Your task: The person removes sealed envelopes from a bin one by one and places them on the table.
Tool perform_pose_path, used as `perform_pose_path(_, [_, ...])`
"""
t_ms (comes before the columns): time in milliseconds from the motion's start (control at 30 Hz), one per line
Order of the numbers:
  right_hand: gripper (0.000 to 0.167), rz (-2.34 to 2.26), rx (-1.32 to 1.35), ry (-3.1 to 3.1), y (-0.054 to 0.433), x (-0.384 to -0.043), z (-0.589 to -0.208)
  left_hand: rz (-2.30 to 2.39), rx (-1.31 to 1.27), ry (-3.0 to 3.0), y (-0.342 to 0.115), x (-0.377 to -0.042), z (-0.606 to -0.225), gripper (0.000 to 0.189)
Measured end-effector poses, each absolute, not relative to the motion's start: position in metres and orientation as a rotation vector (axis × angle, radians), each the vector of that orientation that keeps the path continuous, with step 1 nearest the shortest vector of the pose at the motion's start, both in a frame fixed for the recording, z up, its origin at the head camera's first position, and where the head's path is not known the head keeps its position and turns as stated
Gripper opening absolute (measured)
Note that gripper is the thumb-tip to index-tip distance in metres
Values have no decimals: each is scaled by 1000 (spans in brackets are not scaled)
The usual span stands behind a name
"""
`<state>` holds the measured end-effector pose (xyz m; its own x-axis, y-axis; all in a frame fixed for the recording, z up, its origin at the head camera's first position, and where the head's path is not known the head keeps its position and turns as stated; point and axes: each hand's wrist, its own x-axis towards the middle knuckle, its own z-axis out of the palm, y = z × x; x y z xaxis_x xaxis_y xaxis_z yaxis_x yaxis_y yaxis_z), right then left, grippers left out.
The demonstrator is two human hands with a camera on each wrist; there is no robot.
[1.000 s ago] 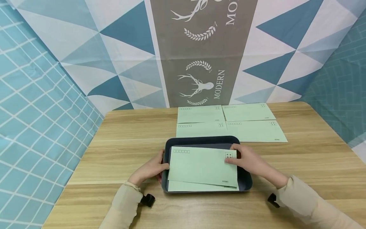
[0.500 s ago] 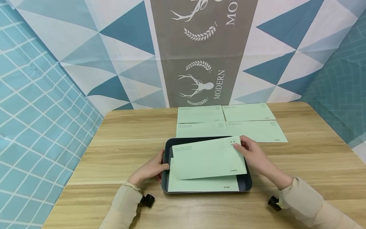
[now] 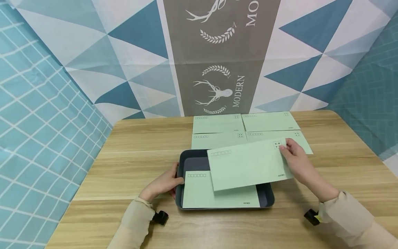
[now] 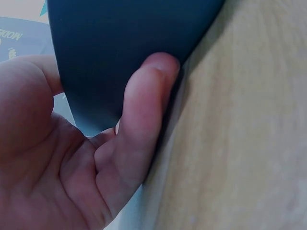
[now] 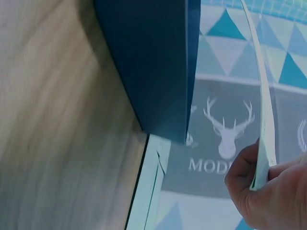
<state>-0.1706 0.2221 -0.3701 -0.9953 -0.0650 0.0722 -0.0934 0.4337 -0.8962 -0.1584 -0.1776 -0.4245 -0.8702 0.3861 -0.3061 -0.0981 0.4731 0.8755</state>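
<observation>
In the head view my right hand (image 3: 300,162) pinches a pale green envelope (image 3: 248,164) by its right edge, thumb on the printed face. The envelope is tilted and hangs above the right part of a dark blue-grey tray (image 3: 194,164). From the right wrist view, the held envelope (image 5: 265,110) appears edge-on, clear of the tray wall (image 5: 153,62). Another green envelope (image 3: 199,193) lies inside the tray, partly covered by the raised one. My left hand (image 3: 164,181) grips the tray's left side, thumb at the rim; the left wrist view shows fingers (image 4: 144,105) against its outer wall.
Several green envelopes (image 3: 217,123) lie in two rows on the wooden table (image 3: 140,173) behind the tray. The held envelope overlaps the front right one in view. A patterned cloth backdrop (image 3: 214,52) rises behind the table, and blue tiled cloth (image 3: 40,121) stands at the left.
My right hand has lifted the top envelope from the tray and carried it up and to the right, uncovering more of the envelope below. The left hand and tray have stayed in place.
</observation>
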Motion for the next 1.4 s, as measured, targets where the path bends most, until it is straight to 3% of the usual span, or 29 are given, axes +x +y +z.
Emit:
perform_pose_path(333, [42, 1558, 33, -2671, 248, -179, -373, 1388, 237, 2246, -171, -147, -396, 65])
perform_pose_path(833, [44, 1472, -97, -2668, 290, -183, -375, 1399, 240, 2240, -171, -146, -396, 65])
perform_pose_path(1067, [17, 1590, -155, -2621, 312, -186, -376, 1392, 245, 2248, -172, -146, -396, 65])
perform_pose_path(1400, [24, 1555, -257, -2643, 337, -192, -381, 1390, 242, 2248, -173, -149, -399, 67])
